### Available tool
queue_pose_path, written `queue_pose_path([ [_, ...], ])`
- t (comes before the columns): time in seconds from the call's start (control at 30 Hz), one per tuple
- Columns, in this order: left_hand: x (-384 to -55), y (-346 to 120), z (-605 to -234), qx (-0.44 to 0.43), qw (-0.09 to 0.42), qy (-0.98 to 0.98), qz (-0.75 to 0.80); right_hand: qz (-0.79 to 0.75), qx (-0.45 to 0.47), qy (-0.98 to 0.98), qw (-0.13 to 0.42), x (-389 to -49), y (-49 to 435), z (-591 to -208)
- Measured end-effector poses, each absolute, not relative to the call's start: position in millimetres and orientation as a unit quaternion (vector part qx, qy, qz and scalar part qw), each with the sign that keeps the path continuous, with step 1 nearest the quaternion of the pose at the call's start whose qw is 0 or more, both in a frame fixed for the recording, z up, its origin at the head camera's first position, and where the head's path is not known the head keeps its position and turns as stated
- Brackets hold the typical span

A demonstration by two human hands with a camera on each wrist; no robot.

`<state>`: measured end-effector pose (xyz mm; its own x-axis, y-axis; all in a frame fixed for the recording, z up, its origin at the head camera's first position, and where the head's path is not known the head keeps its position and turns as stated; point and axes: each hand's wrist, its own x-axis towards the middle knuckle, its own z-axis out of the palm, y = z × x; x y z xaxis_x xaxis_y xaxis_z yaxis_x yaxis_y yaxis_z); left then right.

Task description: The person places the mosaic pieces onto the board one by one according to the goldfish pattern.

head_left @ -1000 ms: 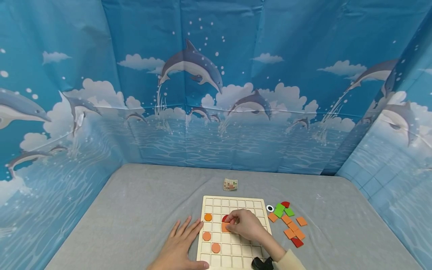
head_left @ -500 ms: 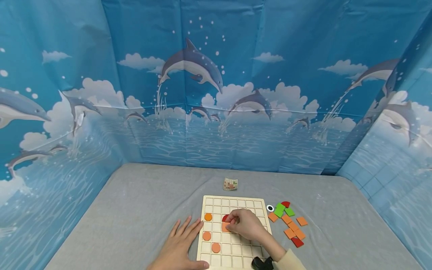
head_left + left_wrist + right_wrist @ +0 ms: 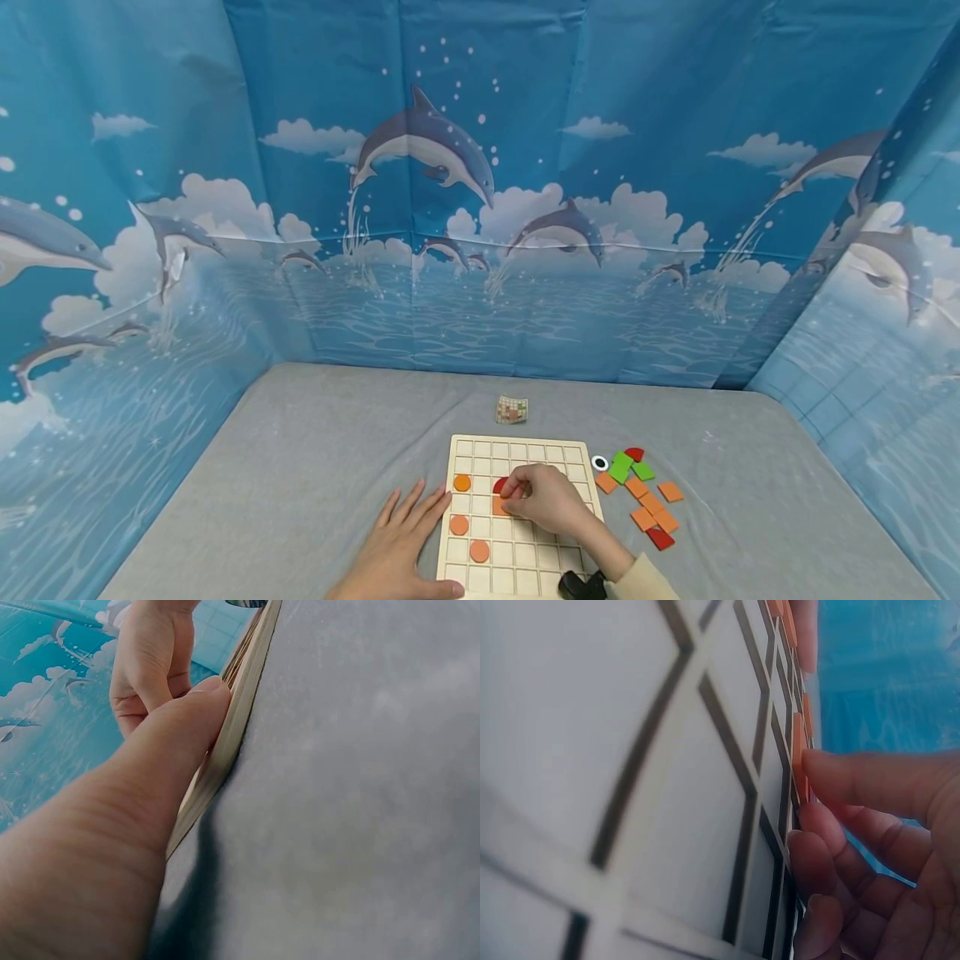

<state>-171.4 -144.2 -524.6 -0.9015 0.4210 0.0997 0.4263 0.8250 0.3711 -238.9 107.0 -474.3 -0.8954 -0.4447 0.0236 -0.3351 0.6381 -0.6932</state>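
Note:
A pale wooden grid board [image 3: 525, 556] lies on the grey table. With thumb and fingertips, my right hand [image 3: 546, 500] pinches an orange square tile [image 3: 498, 506] at a cell left of the board's middle. The right wrist view shows my thumb against this square tile [image 3: 799, 757], which stands proud of the grid. Just beyond it is a red piece [image 3: 500, 483], partly covered by my fingers. My left hand [image 3: 397, 546] lies spread along the board's left edge, thumb at the near corner; in the left wrist view that thumb [image 3: 180, 731] rests on the wooden rim [image 3: 241, 712].
Three orange discs, the far disc [image 3: 462, 482], middle disc [image 3: 459, 525] and near disc [image 3: 479, 551], sit in left-hand cells. Right of the board lie loose orange tiles [image 3: 651, 503], green tiles [image 3: 621, 467], red pieces [image 3: 661, 539] and an eye disc [image 3: 600, 463]. A small pattern card [image 3: 512, 409] lies behind.

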Motion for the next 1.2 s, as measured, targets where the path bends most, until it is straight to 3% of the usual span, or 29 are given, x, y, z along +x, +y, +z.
queue_pose_path([
  [0.5,-170.7,-143.2,-526.9,-0.215,-0.002,-0.957,-0.193,-0.364,-0.227,0.899,0.086,-229.7,119.9,-467.2],
  [0.93,-172.8,-142.8,-526.8,-0.221,-0.008,-0.955,-0.2,-0.394,-0.225,0.889,0.066,-235.3,160.1,-463.4],
  [1.2,-171.5,-143.6,-525.6,-0.223,0.007,-0.953,-0.203,-0.423,-0.159,0.889,0.078,-236.7,187.2,-459.4],
])
